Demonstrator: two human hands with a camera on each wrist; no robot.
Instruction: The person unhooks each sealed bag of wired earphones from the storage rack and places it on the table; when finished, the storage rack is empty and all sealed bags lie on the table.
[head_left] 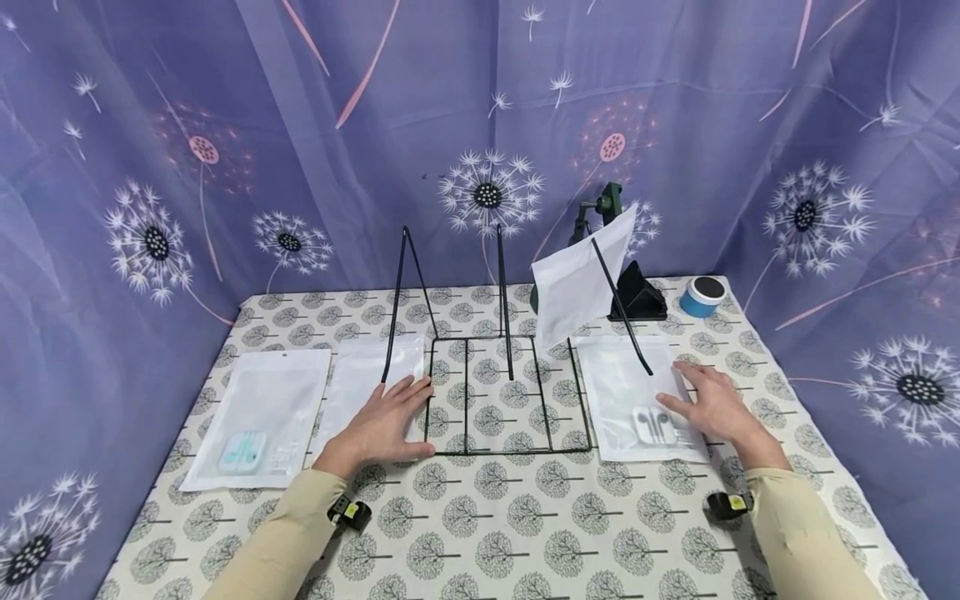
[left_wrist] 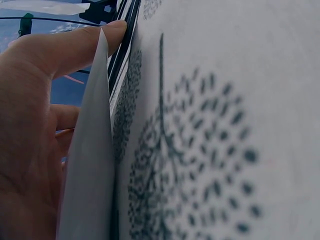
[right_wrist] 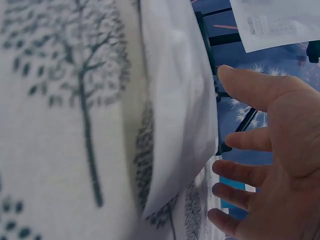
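A black wire rack (head_left: 506,452) with upright slanted prongs lies on the table. My left hand (head_left: 384,423) rests at its left end, fingers spread, with the thumb at the near corner. Part of a white pouch (head_left: 352,383) lies under that hand. In the left wrist view, the thumb (left_wrist: 85,47) reaches the black wire. My right hand (head_left: 712,404) is spread at the right side of a pouch with white earphones (head_left: 655,426) in a case. In the right wrist view its fingers (right_wrist: 250,140) are apart and grip nothing. Another white pouch (head_left: 573,292) hangs on the rack's right prong.
A pouch (head_left: 281,400) with a pale teal earphone case (head_left: 242,452) lies at the far left. Behind the rack are a dark stand (head_left: 637,300) and a blue and white round container (head_left: 701,297). A purple curtain (head_left: 375,167) encloses the table.
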